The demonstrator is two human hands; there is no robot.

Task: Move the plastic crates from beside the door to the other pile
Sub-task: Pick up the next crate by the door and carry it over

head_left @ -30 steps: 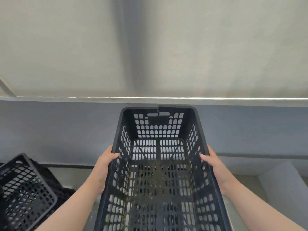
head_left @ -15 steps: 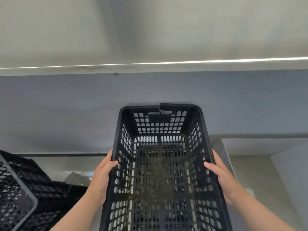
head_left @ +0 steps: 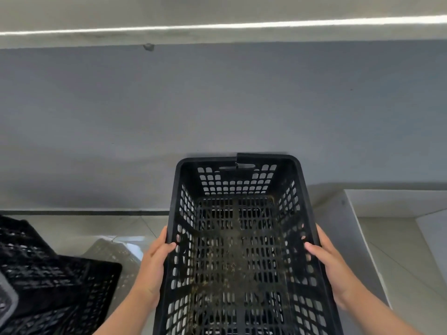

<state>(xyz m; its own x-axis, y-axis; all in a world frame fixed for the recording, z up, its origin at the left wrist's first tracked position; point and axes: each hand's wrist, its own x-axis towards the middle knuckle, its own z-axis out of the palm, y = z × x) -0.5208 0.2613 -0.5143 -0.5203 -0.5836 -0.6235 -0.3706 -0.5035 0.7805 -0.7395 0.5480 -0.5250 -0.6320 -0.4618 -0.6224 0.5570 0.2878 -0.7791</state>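
I hold a black perforated plastic crate [head_left: 238,250] in front of me, open side up, with brown dirt on its floor and a notch in its far rim. My left hand [head_left: 154,264] grips the crate's left wall, thumb over the rim. On the right wall, my right hand [head_left: 329,264] grips the same way. A pile of black crates [head_left: 48,281] lies on the floor at the lower left, partly cut off by the frame edge.
A grey-blue wall [head_left: 217,105] stands straight ahead with a pale band and a bright line [head_left: 242,25] above it. Glossy floor tiles [head_left: 116,238] lie below. A white raised step or ledge [head_left: 396,201] is at the right.
The view has tilted downward: the wall's bright line rose in the frame and more floor shows. The crate has come lower, toward the floor. Both hands keep the same grip.
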